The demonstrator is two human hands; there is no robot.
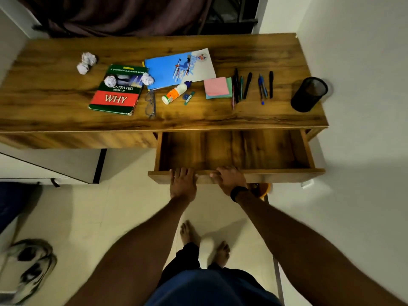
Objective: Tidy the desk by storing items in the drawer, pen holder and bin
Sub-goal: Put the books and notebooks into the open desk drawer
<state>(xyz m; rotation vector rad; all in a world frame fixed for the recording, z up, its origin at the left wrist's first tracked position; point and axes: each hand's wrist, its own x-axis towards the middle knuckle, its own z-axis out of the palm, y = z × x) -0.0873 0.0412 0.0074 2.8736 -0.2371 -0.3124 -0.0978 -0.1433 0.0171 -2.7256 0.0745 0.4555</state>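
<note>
The wooden drawer [287, 174] stands pulled out under the desk [44, 93], its inside bare. My left hand [182, 182] and my right hand [229, 178] both grip its front panel, fingers curled over the top edge. On the desk lie a green and red book [114, 100], a blue booklet [174, 67], glasses [150, 103], a glue bottle [175, 93], sticky notes [217, 87], several pens [249, 85] and several crumpled paper balls [87, 61]. A black mesh pen holder [308, 94] stands at the right end.
A wall runs close along the desk's right side. A dark curtain [110, 16] hangs behind the desk. Shoes [31, 268] lie on the tiled floor at the lower left. An orange object [262, 189] shows under the drawer. My bare feet stand in front of the drawer.
</note>
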